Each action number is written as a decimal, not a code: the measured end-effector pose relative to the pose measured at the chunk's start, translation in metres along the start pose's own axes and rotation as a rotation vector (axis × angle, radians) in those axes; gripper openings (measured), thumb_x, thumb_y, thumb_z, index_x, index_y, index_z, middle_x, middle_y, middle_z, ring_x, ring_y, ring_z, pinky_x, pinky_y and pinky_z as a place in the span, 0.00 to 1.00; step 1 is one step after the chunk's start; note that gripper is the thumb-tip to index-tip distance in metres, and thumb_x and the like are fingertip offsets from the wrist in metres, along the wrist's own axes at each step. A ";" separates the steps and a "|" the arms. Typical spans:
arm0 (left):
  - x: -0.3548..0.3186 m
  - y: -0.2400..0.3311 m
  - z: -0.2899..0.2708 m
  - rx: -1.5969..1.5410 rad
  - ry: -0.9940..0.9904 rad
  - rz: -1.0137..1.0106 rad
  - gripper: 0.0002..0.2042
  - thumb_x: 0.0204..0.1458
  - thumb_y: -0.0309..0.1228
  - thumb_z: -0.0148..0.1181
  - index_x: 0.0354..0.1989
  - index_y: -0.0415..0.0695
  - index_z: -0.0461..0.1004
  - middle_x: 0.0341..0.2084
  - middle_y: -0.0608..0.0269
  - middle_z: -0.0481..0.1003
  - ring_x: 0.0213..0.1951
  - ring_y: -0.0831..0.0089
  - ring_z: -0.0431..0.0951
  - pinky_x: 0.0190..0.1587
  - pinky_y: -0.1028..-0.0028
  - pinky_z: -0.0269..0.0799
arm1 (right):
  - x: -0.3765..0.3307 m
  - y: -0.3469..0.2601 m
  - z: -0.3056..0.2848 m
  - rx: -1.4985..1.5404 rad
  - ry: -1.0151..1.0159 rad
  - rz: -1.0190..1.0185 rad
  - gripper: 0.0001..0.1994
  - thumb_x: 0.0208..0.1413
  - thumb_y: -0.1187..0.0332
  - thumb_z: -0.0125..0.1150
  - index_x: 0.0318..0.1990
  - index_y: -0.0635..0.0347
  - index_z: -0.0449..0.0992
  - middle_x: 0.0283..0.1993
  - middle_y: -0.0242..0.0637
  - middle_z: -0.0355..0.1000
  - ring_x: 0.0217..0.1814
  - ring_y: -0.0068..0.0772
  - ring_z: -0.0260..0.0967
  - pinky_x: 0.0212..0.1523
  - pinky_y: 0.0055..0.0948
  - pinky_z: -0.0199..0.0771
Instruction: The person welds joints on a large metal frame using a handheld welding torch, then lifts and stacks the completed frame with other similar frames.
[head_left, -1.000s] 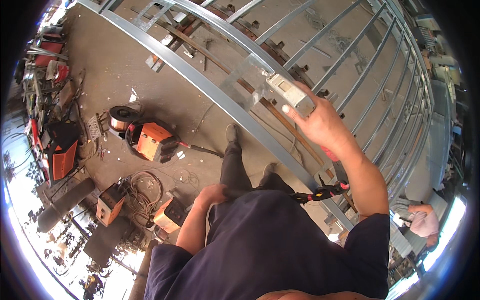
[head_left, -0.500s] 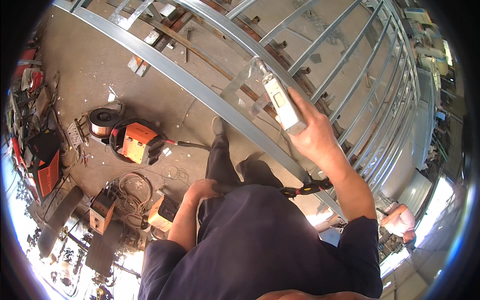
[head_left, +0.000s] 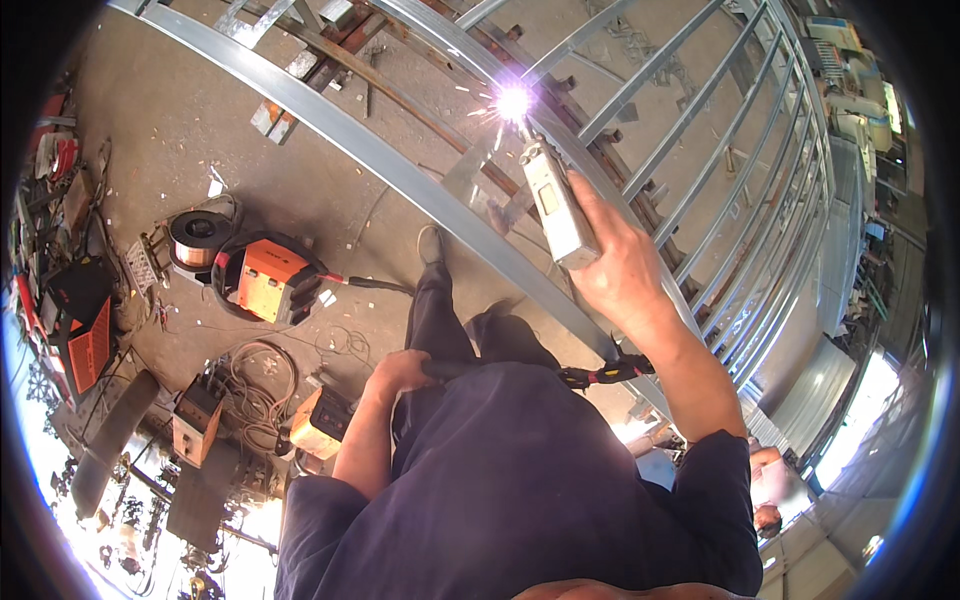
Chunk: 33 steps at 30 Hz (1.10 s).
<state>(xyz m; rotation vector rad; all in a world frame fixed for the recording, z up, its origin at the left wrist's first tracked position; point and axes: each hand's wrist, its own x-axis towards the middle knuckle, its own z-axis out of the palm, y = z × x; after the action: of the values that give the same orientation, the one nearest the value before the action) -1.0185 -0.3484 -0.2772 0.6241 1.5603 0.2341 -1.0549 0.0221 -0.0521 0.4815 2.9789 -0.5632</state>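
Note:
My right hand [head_left: 622,262] is closed around a boxy white-grey welding torch [head_left: 560,210], its nozzle pointing away from me. At the nozzle tip a bright violet-white arc [head_left: 514,102] throws sparks on a curved metal rail [head_left: 455,45] of a large metal frame. The glare hides the exact contact spot. Down at my lap, my left hand [head_left: 402,370] is wrapped round a thick black cable [head_left: 450,369]. A marked part of the black cabling shows at my right side, close to a straight rail [head_left: 400,190].
An orange wire-feeder box [head_left: 268,280] and a wire spool [head_left: 200,235] stand on the floor at left. Coiled hoses [head_left: 265,385] lie nearer, beside small machines. Parallel metal bars [head_left: 690,120] fill the right. Another person [head_left: 770,485] is at far right.
An arc with flying sparks has appeared at the torch tip, where none showed before. The torch and my right hand have shifted slightly left. My left hand keeps its grip.

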 end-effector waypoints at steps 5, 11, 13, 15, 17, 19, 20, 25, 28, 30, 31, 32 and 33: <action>-0.007 0.014 -0.012 0.040 -0.027 -0.009 0.30 0.42 0.50 0.69 0.52 0.47 0.78 0.47 0.52 0.80 0.53 0.54 0.78 0.56 0.59 0.73 | 0.000 -0.004 -0.003 0.016 -0.058 0.062 0.39 0.46 0.71 0.68 0.69 0.47 0.61 0.50 0.48 0.76 0.47 0.57 0.77 0.46 0.46 0.80; -0.003 0.006 -0.005 0.018 -0.016 -0.013 0.33 0.41 0.53 0.70 0.56 0.48 0.76 0.51 0.53 0.79 0.56 0.56 0.77 0.59 0.61 0.71 | -0.002 -0.001 -0.002 0.021 -0.024 0.015 0.43 0.40 0.75 0.68 0.69 0.47 0.60 0.46 0.47 0.76 0.43 0.56 0.77 0.42 0.47 0.80; -0.002 0.005 -0.004 0.025 -0.021 -0.022 0.35 0.41 0.53 0.70 0.57 0.48 0.76 0.52 0.54 0.78 0.56 0.57 0.76 0.59 0.61 0.71 | -0.003 -0.002 -0.003 0.023 -0.027 0.024 0.43 0.40 0.75 0.68 0.69 0.47 0.60 0.46 0.47 0.76 0.43 0.56 0.77 0.42 0.47 0.80; -0.001 0.005 -0.005 0.020 -0.027 -0.025 0.35 0.40 0.54 0.71 0.58 0.49 0.76 0.52 0.54 0.78 0.57 0.57 0.76 0.60 0.61 0.70 | -0.003 -0.002 -0.003 0.025 -0.032 0.035 0.44 0.39 0.75 0.69 0.69 0.47 0.60 0.45 0.47 0.76 0.43 0.56 0.77 0.43 0.47 0.80; -0.001 0.005 -0.006 0.001 -0.036 -0.025 0.35 0.40 0.54 0.71 0.57 0.49 0.76 0.52 0.54 0.78 0.56 0.57 0.76 0.59 0.61 0.71 | -0.004 -0.001 -0.003 0.024 -0.025 0.032 0.44 0.39 0.74 0.69 0.69 0.47 0.60 0.45 0.47 0.76 0.43 0.56 0.77 0.43 0.47 0.80; -0.002 0.009 -0.009 0.021 -0.044 -0.030 0.34 0.40 0.53 0.71 0.57 0.49 0.76 0.51 0.54 0.79 0.56 0.57 0.77 0.59 0.61 0.71 | -0.005 -0.001 -0.003 0.026 -0.023 0.034 0.44 0.39 0.74 0.69 0.69 0.47 0.61 0.46 0.47 0.76 0.44 0.56 0.77 0.43 0.47 0.80; -0.003 0.011 -0.011 0.031 -0.048 -0.033 0.34 0.40 0.53 0.71 0.56 0.49 0.77 0.51 0.53 0.79 0.56 0.57 0.77 0.59 0.61 0.71 | -0.005 -0.001 -0.003 0.029 -0.023 0.037 0.43 0.39 0.74 0.69 0.69 0.47 0.61 0.47 0.47 0.76 0.44 0.56 0.77 0.44 0.46 0.80; -0.004 0.008 -0.008 0.047 0.009 -0.006 0.32 0.40 0.54 0.70 0.52 0.49 0.78 0.48 0.53 0.80 0.53 0.56 0.78 0.56 0.60 0.72 | -0.010 0.002 -0.002 0.057 -0.010 0.046 0.43 0.40 0.73 0.70 0.69 0.47 0.62 0.54 0.48 0.75 0.47 0.56 0.77 0.46 0.45 0.81; -0.001 0.003 -0.005 0.044 0.034 0.013 0.30 0.40 0.54 0.70 0.49 0.49 0.79 0.46 0.52 0.80 0.52 0.55 0.79 0.55 0.59 0.73 | -0.021 0.003 -0.007 0.104 -0.011 0.067 0.43 0.41 0.70 0.72 0.70 0.45 0.62 0.54 0.46 0.75 0.47 0.55 0.77 0.47 0.44 0.81; 0.001 -0.001 -0.002 0.034 0.037 0.006 0.29 0.40 0.54 0.70 0.49 0.50 0.79 0.44 0.52 0.81 0.51 0.54 0.79 0.55 0.59 0.73 | -0.035 0.002 -0.011 0.114 -0.012 0.053 0.42 0.43 0.70 0.71 0.70 0.44 0.62 0.51 0.45 0.76 0.46 0.53 0.77 0.46 0.43 0.81; 0.001 0.002 -0.004 0.034 0.028 0.002 0.29 0.40 0.53 0.70 0.49 0.50 0.79 0.45 0.52 0.81 0.51 0.55 0.79 0.55 0.59 0.73 | -0.044 0.001 -0.012 0.101 -0.014 0.059 0.41 0.44 0.69 0.71 0.70 0.45 0.62 0.50 0.44 0.76 0.45 0.53 0.78 0.45 0.43 0.81; 0.001 0.005 -0.007 0.034 0.020 -0.002 0.28 0.40 0.53 0.70 0.49 0.51 0.79 0.45 0.52 0.81 0.52 0.55 0.79 0.55 0.59 0.73 | -0.053 0.000 -0.013 0.089 -0.016 0.066 0.41 0.45 0.69 0.71 0.70 0.45 0.63 0.49 0.44 0.76 0.45 0.52 0.78 0.44 0.43 0.81; 0.001 0.008 -0.009 0.051 0.012 -0.014 0.29 0.40 0.53 0.70 0.50 0.51 0.79 0.45 0.52 0.81 0.52 0.55 0.79 0.55 0.60 0.73 | -0.059 0.000 -0.012 0.076 -0.019 0.074 0.40 0.45 0.69 0.71 0.70 0.46 0.63 0.48 0.43 0.76 0.44 0.52 0.78 0.43 0.43 0.80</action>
<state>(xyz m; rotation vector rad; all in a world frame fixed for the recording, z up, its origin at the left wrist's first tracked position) -1.0258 -0.3394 -0.2734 0.6519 1.5863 0.1883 -0.9992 0.0099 -0.0335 0.5857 2.9170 -0.6713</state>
